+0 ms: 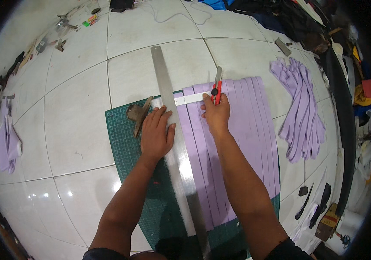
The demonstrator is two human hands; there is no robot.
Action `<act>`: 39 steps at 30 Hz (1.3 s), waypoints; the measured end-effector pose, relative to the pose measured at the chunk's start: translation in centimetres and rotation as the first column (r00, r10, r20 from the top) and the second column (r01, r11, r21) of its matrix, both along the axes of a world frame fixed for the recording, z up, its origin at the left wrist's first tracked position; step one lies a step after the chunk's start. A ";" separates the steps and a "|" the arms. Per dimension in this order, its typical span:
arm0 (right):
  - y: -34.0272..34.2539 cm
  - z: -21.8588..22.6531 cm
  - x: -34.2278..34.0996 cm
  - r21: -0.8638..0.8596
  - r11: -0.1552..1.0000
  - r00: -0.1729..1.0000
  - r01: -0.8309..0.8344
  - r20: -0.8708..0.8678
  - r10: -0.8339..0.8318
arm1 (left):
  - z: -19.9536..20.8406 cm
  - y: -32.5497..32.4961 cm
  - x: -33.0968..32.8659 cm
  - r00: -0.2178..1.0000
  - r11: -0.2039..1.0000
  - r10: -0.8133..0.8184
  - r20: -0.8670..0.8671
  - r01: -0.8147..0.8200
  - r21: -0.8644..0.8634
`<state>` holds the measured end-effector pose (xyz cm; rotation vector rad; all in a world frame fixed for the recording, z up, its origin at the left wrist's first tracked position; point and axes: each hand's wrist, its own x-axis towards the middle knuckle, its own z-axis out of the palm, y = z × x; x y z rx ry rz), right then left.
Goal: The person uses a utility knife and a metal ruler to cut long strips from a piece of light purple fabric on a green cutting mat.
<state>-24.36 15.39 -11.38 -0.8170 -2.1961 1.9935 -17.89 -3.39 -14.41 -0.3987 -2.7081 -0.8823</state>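
A long steel ruler (pixel 162 71) lies lengthwise across a green cutting mat (pixel 122 130) and along the left side of lilac fabric (pixel 248 130), which is cut into long parallel strips. My left hand (pixel 156 135) rests on the ruler with its fingers spread. In my right hand (pixel 218 116) is a red utility knife (pixel 219 86), blade end pointing away from me. The right thumb also presses on a short white strip (pixel 189 99) that reaches from the ruler over the fabric. Beside my left fingers sits a metal bulldog clip (pixel 138 116). A white fuzzy edge (pixel 181 199) runs along the ruler's left side.
On the tiled floor (pixel 77 130), a bundle of lilac strips (pixel 300 112) lies to the right and more lilac fabric (pixel 7 143) at the far left. Small tools line the far left wall. Dark cloth (pixel 276 17) is heaped at the far right; a small box (pixel 328 222) stands near right.
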 end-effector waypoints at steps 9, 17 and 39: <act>-0.2 -0.1 0.1 -0.025 1.000 1.000 0.013 -0.018 -0.014 | -0.2 0.0 -0.1 1.000 1.000 0.017 -0.018 -0.017 -0.001; -0.2 -0.6 0.1 -0.046 0.999 0.998 0.029 -0.049 -0.031 | 0.0 0.0 0.1 0.999 1.000 0.020 -0.028 -0.019 0.015; 9.8 4.0 41.6 -0.046 0.970 0.937 0.237 0.276 -0.216 | -2.3 -0.5 -1.1 0.985 0.997 -0.074 -0.156 0.068 -0.043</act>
